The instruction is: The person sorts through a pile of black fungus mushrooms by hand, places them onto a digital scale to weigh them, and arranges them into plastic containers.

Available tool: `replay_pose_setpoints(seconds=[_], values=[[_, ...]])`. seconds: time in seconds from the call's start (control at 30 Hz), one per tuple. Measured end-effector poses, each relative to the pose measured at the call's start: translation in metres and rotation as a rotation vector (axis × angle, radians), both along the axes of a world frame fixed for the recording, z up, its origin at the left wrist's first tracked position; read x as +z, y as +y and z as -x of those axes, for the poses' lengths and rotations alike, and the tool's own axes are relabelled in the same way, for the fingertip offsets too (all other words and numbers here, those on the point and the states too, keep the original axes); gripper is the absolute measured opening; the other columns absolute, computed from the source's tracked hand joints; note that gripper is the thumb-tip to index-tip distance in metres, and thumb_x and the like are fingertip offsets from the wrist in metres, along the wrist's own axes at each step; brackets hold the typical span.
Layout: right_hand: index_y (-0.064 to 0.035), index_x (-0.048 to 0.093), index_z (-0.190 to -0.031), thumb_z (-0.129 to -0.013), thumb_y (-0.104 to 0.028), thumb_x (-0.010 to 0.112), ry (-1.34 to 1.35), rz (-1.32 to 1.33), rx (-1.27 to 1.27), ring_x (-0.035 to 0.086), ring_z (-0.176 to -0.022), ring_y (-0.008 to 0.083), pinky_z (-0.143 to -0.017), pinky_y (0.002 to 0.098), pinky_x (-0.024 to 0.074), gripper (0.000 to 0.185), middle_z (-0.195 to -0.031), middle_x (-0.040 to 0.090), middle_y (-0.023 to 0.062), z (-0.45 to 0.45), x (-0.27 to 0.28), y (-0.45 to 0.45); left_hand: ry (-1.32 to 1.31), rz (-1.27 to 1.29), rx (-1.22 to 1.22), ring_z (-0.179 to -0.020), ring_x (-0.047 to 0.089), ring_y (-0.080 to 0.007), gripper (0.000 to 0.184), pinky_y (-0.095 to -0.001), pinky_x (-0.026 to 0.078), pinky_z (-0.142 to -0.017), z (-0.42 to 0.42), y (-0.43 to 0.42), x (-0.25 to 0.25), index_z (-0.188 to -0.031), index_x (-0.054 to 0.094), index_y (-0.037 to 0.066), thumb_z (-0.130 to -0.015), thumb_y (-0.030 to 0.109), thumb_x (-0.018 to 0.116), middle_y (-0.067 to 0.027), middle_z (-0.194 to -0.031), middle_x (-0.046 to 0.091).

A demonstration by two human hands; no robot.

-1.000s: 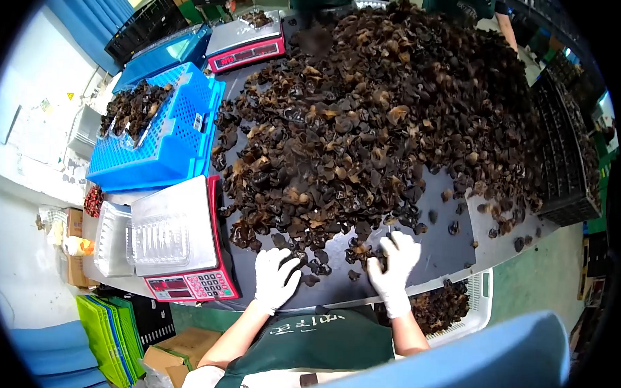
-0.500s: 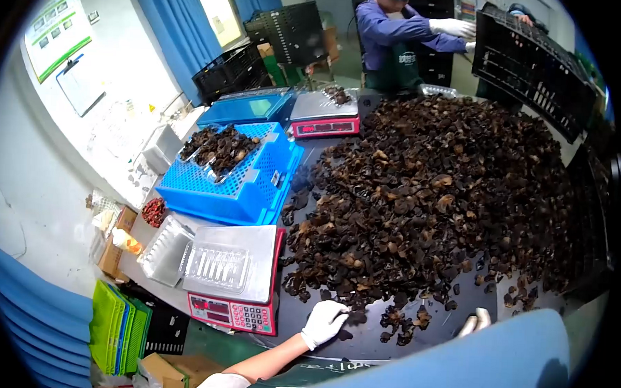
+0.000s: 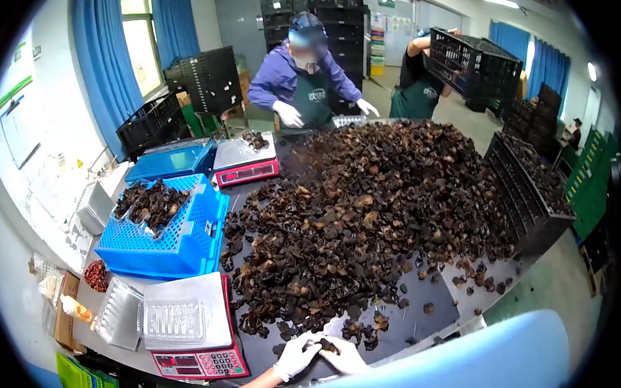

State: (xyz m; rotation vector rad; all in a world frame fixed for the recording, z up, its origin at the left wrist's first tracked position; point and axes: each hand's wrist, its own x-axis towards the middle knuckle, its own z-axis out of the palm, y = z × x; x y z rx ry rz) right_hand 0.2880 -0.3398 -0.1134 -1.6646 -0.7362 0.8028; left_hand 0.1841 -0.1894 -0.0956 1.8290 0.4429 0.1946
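Fungus piece [image 3: 328,346], held between left hand [image 3: 296,358] and right hand [image 3: 346,358], pile [image 3: 364,223] beyond

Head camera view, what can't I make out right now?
Head view:
- Dark piece: partly hidden by the left hand and right hand.
- Right forearm: hidden by the blue shape.
- Near scale's display: digits too small and blurred.
- Green crates: cut off by the bottom edge.

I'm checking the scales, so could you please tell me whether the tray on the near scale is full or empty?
Empty: the clear tray on the near scale shows only bare ribbed plastic, with nothing inside.
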Motion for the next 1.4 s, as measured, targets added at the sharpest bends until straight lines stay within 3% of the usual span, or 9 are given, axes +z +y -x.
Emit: replay_pose_setpoints(seconds=[0.07, 0.17, 0.4, 0.53, 0.67, 0.8, 1.0, 1.17, 1.4], values=[[0.0021, 0.062, -0.120, -0.089, -0.009, 0.069, 0.188, -0.009, -0.103, 0.062, -0.106, 0.0157, -0.096, 0.0304, 0.0482, 0.034, -0.113, 0.068, 0.0096, 0.009, 0.009, 0.003, -0.021, 0.010, 0.026, -0.077, 0.059, -0.0105, 0.019, -0.0276, 0.049, -0.072, 0.004, 0.007, -0.008, -0.104, 0.063, 0.002, -0.091, 0.015, 0.066, -0.0062, -0.085, 0.065], [-0.0017, 0.066, -0.112, -0.094, -0.012, 0.062, 0.245, 0.027, -0.041, 0.055, -0.074, 0.0062, -0.065, 0.0237, 0.0478, 0.021, -0.088, 0.067, 0.0005, 0.011, 0.004, 0.001, -0.047, 0.159, 0.003, -0.073, 0.054, -0.0071, 0.008, -0.0237, 0.046, -0.068, 0.008, 0.011, 0.009, -0.096, 0.060, 0.002, -0.093, 0.009, 0.062, -0.0001, -0.079, 0.059], [0.0014, 0.061, -0.124, -0.099, -0.016, 0.056, 0.672, -0.094, -0.111, 0.054, -0.067, 0.0059, -0.061, 0.0207, 0.0439, 0.031, -0.091, 0.066, 0.0003, 0.023, 0.014, 0.001, 0.045, 0.579, 0.022, -0.076, 0.060, -0.0104, 0.016, -0.0254, 0.050, -0.071, 0.024, 0.026, -0.024, -0.110, 0.058, -0.002, -0.095, 0.005, 0.056, -0.0041, -0.084, 0.064], [-0.0016, 0.065, -0.117, -0.095, -0.014, 0.060, 0.185, -0.013, -0.288, 0.059, -0.074, 0.0072, -0.068, 0.0215, 0.0476, 0.025, -0.092, 0.069, 0.0010, 0.013, -0.003, -0.013, 0.049, 0.433, 0.108, -0.077, 0.064, -0.0122, 0.017, -0.0261, 0.051, -0.071, 0.035, 0.044, -0.034, -0.111, 0.055, 0.000, -0.095, 0.006, 0.057, -0.0043, -0.084, 0.063], [-0.0083, 0.065, -0.114, -0.078, -0.012, 0.069, -0.934, 0.183, -0.622, 0.054, -0.112, 0.0353, -0.097, 0.0479, 0.0396, 0.036, -0.122, 0.061, 0.0145, -0.027, -0.026, -0.036, 0.090, -0.067, 0.187, -0.089, 0.063, -0.0168, 0.013, -0.0316, 0.049, -0.080, 0.042, 0.073, -0.045, -0.103, 0.060, 0.004, -0.090, 0.007, 0.060, -0.0071, -0.092, 0.063], [-0.0129, 0.061, -0.126, -0.078, -0.023, 0.069, -0.955, 0.460, -0.577, 0.037, -0.130, 0.0440, -0.104, 0.0570, 0.0290, 0.050, -0.143, 0.044, 0.0219, -0.021, -0.054, -0.028, -0.126, -0.707, 0.044, -0.107, 0.057, -0.0336, 0.014, -0.0436, 0.042, -0.097, 0.033, 0.068, -0.040, -0.097, 0.067, 0.010, -0.083, 0.012, 0.064, -0.0131, -0.111, 0.063], [-0.0177, 0.068, -0.112, -0.075, -0.019, 0.071, -0.856, 0.022, 0.116, 0.045, -0.127, 0.0398, -0.107, 0.0586, 0.0298, 0.037, -0.134, 0.057, 0.0056, 0.023, -0.021, 0.004, -0.187, -0.535, -0.113, -0.103, 0.059, -0.0323, 0.014, -0.0420, 0.048, -0.091, 0.043, 0.049, -0.042, -0.096, 0.066, 0.008, -0.081, 0.008, 0.066, -0.0127, -0.107, 0.066], [-0.0090, 0.068, -0.094, -0.071, -0.003, 0.068, -0.824, -0.159, -0.281, 0.059, -0.106, 0.0349, -0.094, 0.0449, 0.0461, 0.023, -0.106, 0.065, 0.0121, -0.009, -0.009, -0.004, -0.094, -0.518, 0.135, -0.117, 0.055, -0.0366, 0.028, -0.0433, 0.043, -0.103, 0.054, 0.068, -0.047, -0.114, 0.063, 0.005, -0.086, 0.006, 0.060, -0.0173, -0.119, 0.061], [-0.0131, 0.059, -0.129, -0.077, -0.029, 0.072, -0.940, 0.238, -0.211, 0.034, -0.134, 0.0422, -0.110, 0.0554, 0.0259, 0.056, -0.144, 0.046, 0.0161, -0.027, -0.038, 0.013, 0.146, -0.850, -0.078, -0.139, 0.025, -0.0509, 0.060, -0.0571, 0.024, -0.114, 0.008, 0.060, -0.049, -0.141, 0.050, 0.016, -0.085, 0.030, 0.067, -0.0232, -0.150, 0.034]])
